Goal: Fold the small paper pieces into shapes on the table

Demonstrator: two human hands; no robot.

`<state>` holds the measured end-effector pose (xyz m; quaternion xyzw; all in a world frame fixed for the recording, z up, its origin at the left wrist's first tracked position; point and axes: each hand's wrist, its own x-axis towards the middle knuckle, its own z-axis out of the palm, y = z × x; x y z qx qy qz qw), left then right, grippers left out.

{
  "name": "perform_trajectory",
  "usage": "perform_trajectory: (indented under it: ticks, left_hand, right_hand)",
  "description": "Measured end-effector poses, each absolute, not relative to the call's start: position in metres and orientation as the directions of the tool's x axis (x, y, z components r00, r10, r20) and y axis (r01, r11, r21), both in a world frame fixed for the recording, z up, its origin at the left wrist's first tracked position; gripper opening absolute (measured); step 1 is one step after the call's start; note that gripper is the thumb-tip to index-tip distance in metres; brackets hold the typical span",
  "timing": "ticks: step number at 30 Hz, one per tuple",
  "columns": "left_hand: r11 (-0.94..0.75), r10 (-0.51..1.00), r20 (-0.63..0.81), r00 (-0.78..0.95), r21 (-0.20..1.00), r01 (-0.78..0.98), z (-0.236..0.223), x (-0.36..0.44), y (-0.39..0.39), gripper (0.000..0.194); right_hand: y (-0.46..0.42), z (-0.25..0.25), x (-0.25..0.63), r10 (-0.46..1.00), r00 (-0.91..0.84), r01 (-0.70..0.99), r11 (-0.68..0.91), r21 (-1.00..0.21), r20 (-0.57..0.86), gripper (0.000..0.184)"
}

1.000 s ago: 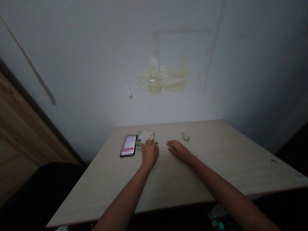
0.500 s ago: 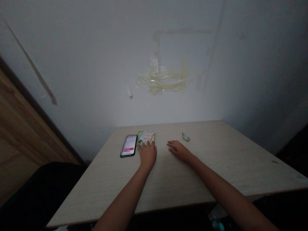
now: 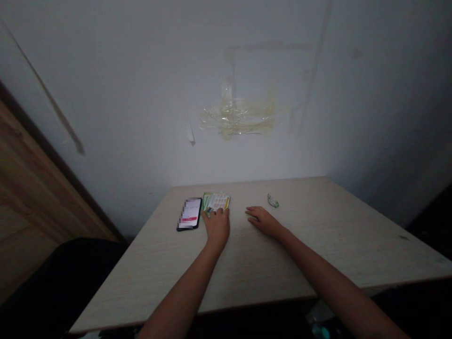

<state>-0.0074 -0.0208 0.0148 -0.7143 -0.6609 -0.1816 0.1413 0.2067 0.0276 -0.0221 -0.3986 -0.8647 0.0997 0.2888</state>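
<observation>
My left hand (image 3: pixel 216 228) lies at the near edge of a small pile of printed cards or flat packets (image 3: pixel 219 201), green and white with a yellow edge. Its fingertips rest on the top piece, slightly bent and apart; part of the pile is hidden under them. Just left of that hand lies a phone (image 3: pixel 189 214) with its screen lit, showing a pink-red bar. My right hand (image 3: pixel 262 220) rests on the table, fingers stretched out and holding nothing. Beyond it lies a small crumpled wrapper (image 3: pixel 272 201), whitish green.
The pale wooden table (image 3: pixel 318 235) stands against a grey wall (image 3: pixel 141 94) bearing patches of yellowed clear tape (image 3: pixel 243 117). A dark rounded shape (image 3: pixel 70 278) sits left of the table, beside wooden panelling (image 3: pixel 21 197). Unclear items show in the dark below the front edge.
The top printed piece has shifted slightly right under my left fingers, showing more green at its left. My left fingers have bent and drawn slightly nearer to me. My right hand stays put.
</observation>
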Motion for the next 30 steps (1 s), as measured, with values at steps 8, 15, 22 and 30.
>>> perform_trajectory:
  ticks: [8, 15, 22, 30]
  left_hand:
    - [-0.121, 0.907, 0.414, 0.072, 0.093, 0.988, 0.0195, -0.0078, -0.0199, 0.04]
    - [-0.117, 0.906, 0.418, 0.071, 0.087, 0.989, 0.0211, -0.0081, -0.0192, 0.034]
    - [-0.132, 0.888, 0.453, 0.082, 0.081, 0.988, 0.0201, -0.0077, -0.0193, 0.034]
    - [-0.147, 0.884, 0.462, 0.068, 0.139, 0.979, 0.0232, -0.0032, -0.0211, 0.03]
  right_hand:
    - [0.0252, -0.0186, 0.2062, 0.753, -0.513, 0.633, 0.656, -0.411, 0.412, 0.037]
    - [0.0248, -0.0191, 0.2065, 0.752, -0.513, 0.634, 0.657, -0.408, 0.413, 0.038]
    - [0.0264, -0.0202, 0.2067, 0.75, -0.52, 0.632, 0.66, -0.406, 0.409, 0.038]
    - [0.0251, -0.0212, 0.2065, 0.753, -0.507, 0.627, 0.656, -0.421, 0.419, 0.04]
